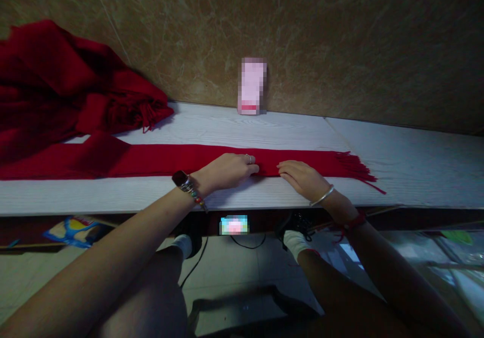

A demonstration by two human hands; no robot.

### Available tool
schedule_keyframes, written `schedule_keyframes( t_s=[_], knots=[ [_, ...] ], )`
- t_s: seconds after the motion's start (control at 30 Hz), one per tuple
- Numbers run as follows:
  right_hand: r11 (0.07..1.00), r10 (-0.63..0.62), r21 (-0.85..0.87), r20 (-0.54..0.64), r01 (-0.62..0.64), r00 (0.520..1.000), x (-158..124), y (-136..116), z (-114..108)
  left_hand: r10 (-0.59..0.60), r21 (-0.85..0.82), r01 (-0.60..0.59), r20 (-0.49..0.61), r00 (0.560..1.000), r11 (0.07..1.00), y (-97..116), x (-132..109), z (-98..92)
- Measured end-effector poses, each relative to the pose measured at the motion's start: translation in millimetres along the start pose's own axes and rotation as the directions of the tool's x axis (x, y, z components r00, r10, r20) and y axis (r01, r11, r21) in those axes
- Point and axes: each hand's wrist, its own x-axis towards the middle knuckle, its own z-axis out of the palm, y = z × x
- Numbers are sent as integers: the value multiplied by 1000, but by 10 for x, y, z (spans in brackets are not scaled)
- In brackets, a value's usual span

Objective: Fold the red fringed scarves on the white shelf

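Note:
A long red scarf (181,159), folded into a narrow strip, lies along the white wood-grain tabletop (124,197). Its fringe (353,165) spreads out at the right end. Across the middle of the strip rests my left hand (232,171), fingers curled in on the cloth near its front edge; the fingertips are partly hidden. To its right, my right hand (302,177) lies with straight fingers on the front edge of the scarf, close to the fringed end. A short stretch of red cloth shows between both hands.
More red fringed cloth (71,86) is heaped at the back left against the brown marbled wall (302,41). A blurred pink box-like object (251,86) leans on that wall. Below the table edge are a blue-and-yellow packet (77,231), a lit blurred screen (234,224) and a cable.

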Motion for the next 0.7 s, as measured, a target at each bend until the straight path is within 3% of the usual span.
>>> schedule_keyframes(
  t_s=[0.23,0.43,0.53,0.7],
  knots=[
    [995,-81,-53,-7,80,997,-22,1,0,13,-23,-14,-18,1000,1000,-8,25,40],
    [1000,29,-4,-29,-29,999,-11,-30,-2,-52,-139,40,-83,995,989,3,23,171],
    [996,92,-9,19,-92,996,5,-63,22,-111,-185,111,9,994,976,35,34,217],
    [976,211,-107,239,-190,948,4,-117,89,-145,-219,179,163,976,959,72,66,196]
  ],
)
